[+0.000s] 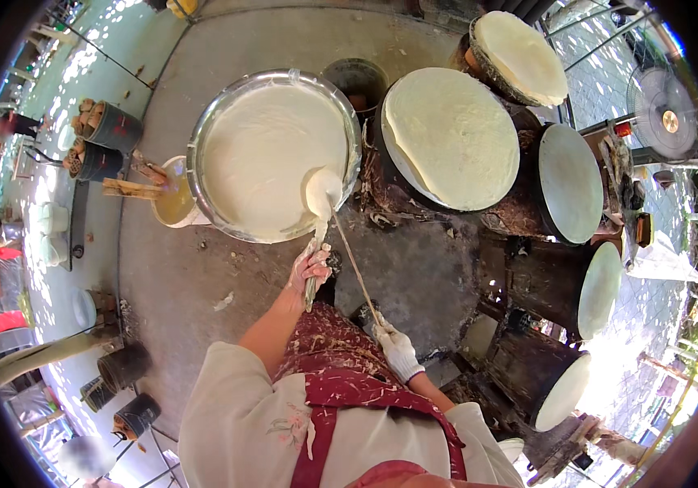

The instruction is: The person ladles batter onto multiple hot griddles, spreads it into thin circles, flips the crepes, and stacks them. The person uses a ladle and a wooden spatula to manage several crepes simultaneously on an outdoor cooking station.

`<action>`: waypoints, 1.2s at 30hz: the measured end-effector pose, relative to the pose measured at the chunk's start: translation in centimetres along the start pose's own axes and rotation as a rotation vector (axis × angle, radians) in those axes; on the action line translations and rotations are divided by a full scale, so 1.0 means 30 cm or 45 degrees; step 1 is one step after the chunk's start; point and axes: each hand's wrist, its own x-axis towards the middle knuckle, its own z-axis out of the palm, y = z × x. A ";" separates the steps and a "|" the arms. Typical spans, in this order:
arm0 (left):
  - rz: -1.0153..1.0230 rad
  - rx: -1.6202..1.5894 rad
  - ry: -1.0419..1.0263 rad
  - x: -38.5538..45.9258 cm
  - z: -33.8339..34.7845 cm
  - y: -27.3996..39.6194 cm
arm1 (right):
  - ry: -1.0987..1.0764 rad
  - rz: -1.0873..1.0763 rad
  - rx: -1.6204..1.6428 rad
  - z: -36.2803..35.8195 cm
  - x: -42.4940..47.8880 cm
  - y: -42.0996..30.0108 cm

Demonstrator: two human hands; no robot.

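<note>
My left hand (311,266), bare and smeared with batter, grips the handle of a batter-coated ladle (323,190). The ladle's bowl lies over the right part of a wide metal basin (195,183) of thick cream-coloured batter (269,152). My right hand (399,352), in a white knitted glove, is closed around a long thin stick (353,259). The far end of the stick meets the ladle near its bowl. Right of the basin, a pale sheet of batter (452,137) covers a large round griddle, its left edge folded or uneven.
More round griddle tops (570,183) curve down the right side, beside a fan (669,116). Another pale sheet (522,58) lies at the upper right. A dark bucket (355,76) stands behind the basin. At left are a bucket (175,210) of yellowish liquid and tubs of wood pieces (114,128).
</note>
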 end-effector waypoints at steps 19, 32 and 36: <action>0.939 1.435 0.187 -0.279 1.176 0.235 | 0.285 -0.718 0.484 -0.131 -0.150 -0.280; -0.201 1.402 0.322 0.226 1.135 -0.381 | 0.941 -0.731 0.843 -0.714 -0.244 -0.207; -0.844 1.067 0.375 0.596 0.897 -0.801 | 1.185 -0.781 0.905 -0.991 -0.258 -0.049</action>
